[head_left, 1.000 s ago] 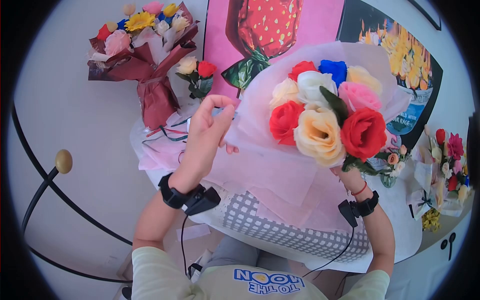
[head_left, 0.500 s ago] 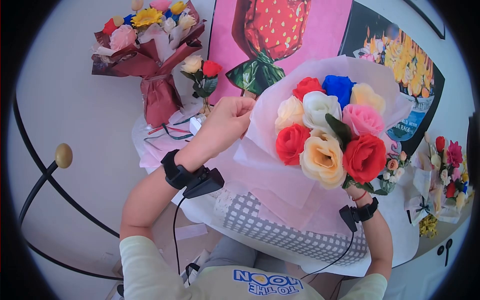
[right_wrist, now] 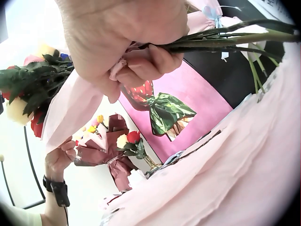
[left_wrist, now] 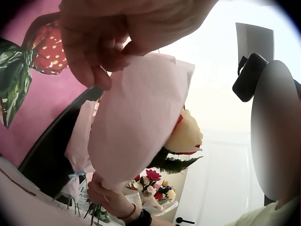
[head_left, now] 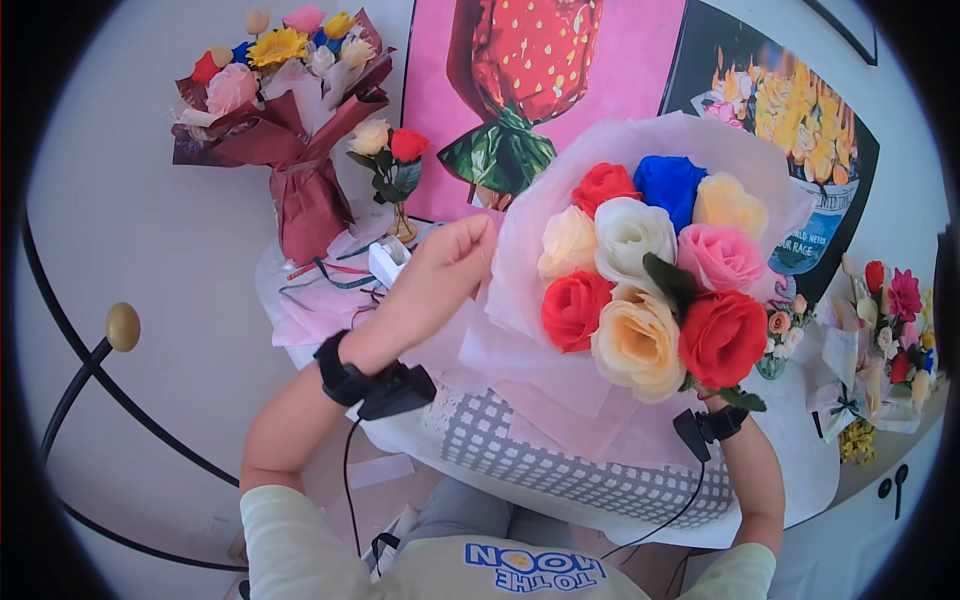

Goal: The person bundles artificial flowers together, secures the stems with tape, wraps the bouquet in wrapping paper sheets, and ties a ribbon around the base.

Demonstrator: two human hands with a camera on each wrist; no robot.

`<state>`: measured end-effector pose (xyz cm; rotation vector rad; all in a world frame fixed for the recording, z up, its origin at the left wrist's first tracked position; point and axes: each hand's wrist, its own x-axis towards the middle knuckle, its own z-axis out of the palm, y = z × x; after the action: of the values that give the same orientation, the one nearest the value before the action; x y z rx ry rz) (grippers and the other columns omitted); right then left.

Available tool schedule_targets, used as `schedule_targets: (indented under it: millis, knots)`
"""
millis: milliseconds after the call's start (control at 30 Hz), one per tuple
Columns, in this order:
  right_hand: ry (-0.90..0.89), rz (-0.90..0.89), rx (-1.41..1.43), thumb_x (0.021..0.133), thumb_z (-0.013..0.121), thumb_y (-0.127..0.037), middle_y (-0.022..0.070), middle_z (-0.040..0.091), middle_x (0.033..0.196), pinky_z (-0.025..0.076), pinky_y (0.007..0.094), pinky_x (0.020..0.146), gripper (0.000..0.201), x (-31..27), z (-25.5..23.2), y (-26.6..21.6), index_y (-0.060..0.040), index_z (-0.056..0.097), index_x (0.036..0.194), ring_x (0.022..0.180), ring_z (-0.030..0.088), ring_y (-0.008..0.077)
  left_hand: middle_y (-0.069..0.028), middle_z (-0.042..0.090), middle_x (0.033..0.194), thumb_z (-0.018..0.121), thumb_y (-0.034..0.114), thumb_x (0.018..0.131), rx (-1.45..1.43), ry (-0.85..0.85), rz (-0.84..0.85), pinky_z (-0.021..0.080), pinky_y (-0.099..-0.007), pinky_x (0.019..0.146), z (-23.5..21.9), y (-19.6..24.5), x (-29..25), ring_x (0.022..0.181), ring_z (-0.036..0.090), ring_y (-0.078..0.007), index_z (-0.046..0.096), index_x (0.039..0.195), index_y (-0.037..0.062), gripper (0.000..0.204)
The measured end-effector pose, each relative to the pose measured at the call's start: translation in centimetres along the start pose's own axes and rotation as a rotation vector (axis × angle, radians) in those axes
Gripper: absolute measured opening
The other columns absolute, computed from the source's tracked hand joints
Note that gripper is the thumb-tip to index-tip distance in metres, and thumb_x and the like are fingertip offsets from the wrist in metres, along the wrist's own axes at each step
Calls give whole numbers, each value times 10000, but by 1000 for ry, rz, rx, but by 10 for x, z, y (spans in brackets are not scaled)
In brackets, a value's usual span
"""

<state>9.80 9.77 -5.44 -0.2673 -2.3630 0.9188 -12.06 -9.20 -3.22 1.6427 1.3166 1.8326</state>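
A bouquet of artificial roses [head_left: 635, 240] in red, white, blue, pink and cream is wrapped in pale pink paper [head_left: 530, 240]. My right hand [right_wrist: 131, 42] grips the bundle of green stems [right_wrist: 225, 40] with the gathered paper; in the head view the flowers mostly hide it. At the bouquet's left side, my left hand [head_left: 435, 280] pinches the edge of the wrapping paper. The left wrist view shows the fingers of my left hand [left_wrist: 127, 35] at the top of the sheet [left_wrist: 136, 113], which stands up beside the blooms.
A maroon-wrapped bouquet [head_left: 300, 185] stands at the back left, beside a small vase of roses [head_left: 395, 165]. Pink paper sheets [head_left: 570, 410] lie on the table [head_left: 800, 470]. More wrapped flowers [head_left: 885, 340] are at the right. Painted pictures [head_left: 430, 130] lean behind.
My left hand has moved in to the paper's left edge, its fingers closing there, and the paper now stands up closer around the roses. The bouquet has come slightly lower in the head view.
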Motion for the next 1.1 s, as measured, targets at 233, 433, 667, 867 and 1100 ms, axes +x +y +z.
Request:
schedule_targets:
  millis: [233,433,667,867,1100]
  knots:
    - [-10,-51,18,729,634,-118,43,527,864,393,265,645,342,-10,1,5,-19,510,1031,746,486,115,52,494,700,468,283,863,222,-38,-46,368,-191,541,-8,38,52,628,441,-22,547,905,32,267]
    - [-19,-90,35,733,635,-118,43,527,898,395,265,674,354,-19,-3,12,-18,504,1046,781,485,112,51,521,657,495,167,850,486,-100,39,353,-180,501,-7,37,63,571,427,-14,592,877,-10,204]
    - [-13,-124,64,737,636,-119,44,526,938,396,265,708,368,-21,-4,18,-16,498,1062,822,484,107,-35,506,552,555,139,768,463,126,135,379,-256,491,-5,13,58,503,450,-77,581,762,-34,176]
    - [-3,-159,75,741,637,-119,44,526,971,398,265,737,380,-23,-6,20,-15,492,1077,857,483,104,-4,466,516,563,184,784,513,125,119,354,-241,472,-10,10,61,497,423,-52,534,659,-16,237]
    - [55,-182,66,746,638,-120,45,526,1011,400,266,770,394,-29,0,14,-14,486,1093,897,482,99,71,496,597,512,251,857,170,37,49,324,-174,467,-4,21,58,536,425,3,593,785,16,259]
